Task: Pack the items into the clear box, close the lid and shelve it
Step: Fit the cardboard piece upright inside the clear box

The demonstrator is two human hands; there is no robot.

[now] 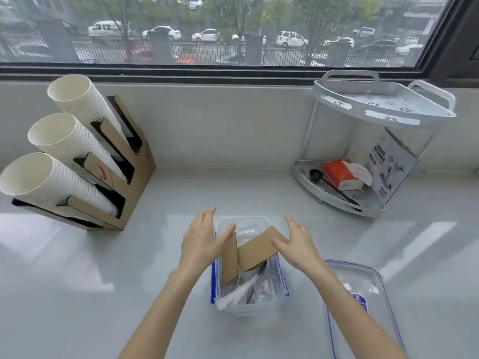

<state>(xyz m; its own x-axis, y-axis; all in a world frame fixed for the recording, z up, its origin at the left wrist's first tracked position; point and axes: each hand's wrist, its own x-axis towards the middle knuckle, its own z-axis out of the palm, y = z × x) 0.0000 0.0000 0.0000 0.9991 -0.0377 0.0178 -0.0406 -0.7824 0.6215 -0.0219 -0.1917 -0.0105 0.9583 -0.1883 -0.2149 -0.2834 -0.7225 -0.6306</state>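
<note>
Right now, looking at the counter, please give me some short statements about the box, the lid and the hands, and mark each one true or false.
1. The lid is already closed on the clear box. False: it lies on the counter to the right of the box.
2. Brown cardboard sleeves stick up out of the box. True.
3. The left hand holds a paper cup. False: its fingers are straight and it holds nothing.
4. The right hand is open, beside the cardboard. True.
5. The orange tissue pack sits on the top tier of the corner rack. False: it sits on the bottom tier.
</note>
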